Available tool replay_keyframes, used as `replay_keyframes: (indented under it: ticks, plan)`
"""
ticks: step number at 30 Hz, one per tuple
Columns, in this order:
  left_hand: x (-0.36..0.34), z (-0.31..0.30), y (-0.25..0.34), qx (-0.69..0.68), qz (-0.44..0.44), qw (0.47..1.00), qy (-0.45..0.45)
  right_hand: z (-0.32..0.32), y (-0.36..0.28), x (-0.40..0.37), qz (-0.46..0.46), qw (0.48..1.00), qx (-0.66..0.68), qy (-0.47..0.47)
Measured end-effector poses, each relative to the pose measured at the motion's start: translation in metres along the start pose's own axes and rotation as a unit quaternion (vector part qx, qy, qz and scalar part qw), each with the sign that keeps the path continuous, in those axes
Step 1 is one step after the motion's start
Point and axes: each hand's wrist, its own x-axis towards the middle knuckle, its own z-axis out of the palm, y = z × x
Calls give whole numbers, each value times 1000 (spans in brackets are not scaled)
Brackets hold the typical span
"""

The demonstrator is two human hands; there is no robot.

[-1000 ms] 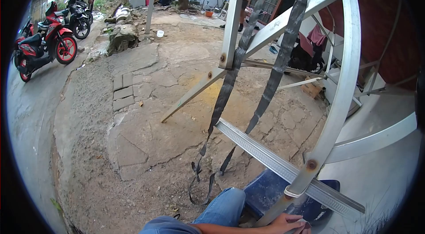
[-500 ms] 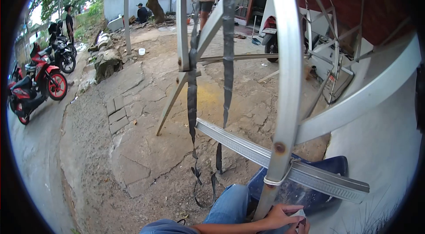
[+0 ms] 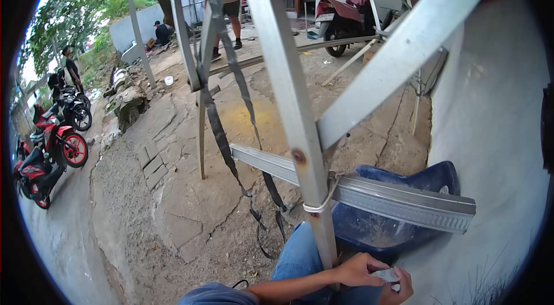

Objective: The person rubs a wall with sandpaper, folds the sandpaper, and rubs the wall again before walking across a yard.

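At the bottom right, my left hand (image 3: 359, 270) reaches across from the left and has its fingers closed on one end of a small whitish packet-like piece (image 3: 385, 274). My right hand (image 3: 402, 285) pinches the other end, fingers curled. The piece is too small to identify further. Both hands are in front of my jeans-covered leg (image 3: 297, 253). Close above them stands an upright metal post (image 3: 288, 85). A ribbed metal channel (image 3: 398, 198) crosses it and is bound on with pale cord (image 3: 320, 208).
A dark blue plastic tub (image 3: 369, 241) lies behind the channel, beside a pale wall (image 3: 485, 132). Black straps (image 3: 216, 126) hang from the frame. Motorbikes (image 3: 60, 143) stand at left, another motorbike (image 3: 334, 25) at the back. A person (image 3: 232, 10) stands beyond the frame; others are farther off.
The view has shifted and tilted, so the frame leans and sits further left. Both hands show higher up, with more of the right hand visible, still around the small whitish piece.
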Motion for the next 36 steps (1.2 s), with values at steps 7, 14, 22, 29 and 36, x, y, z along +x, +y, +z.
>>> replay_keyframes:
  ticks: [7, 14, 22, 29, 36]
  plan:
    - [3, 7, -6, 138, -32, 990, -20, -4, -2, 0, 47, 998, 36, -8]
    - [10, 18, -17, 174, -7, 985, 14, -21, 11, -3, 99, 992, 26, -76]
    - [4, 14, -10, 235, 38, 970, 45, -22, 2, 13, 70, 967, 90, -229]
    - [-2, 13, -8, 249, 90, 959, 97, -5, 23, 18, -192, 963, 48, -181]
    - [1, 10, -2, 259, 22, 965, 40, -10, 20, 15, -34, 991, 40, -124]
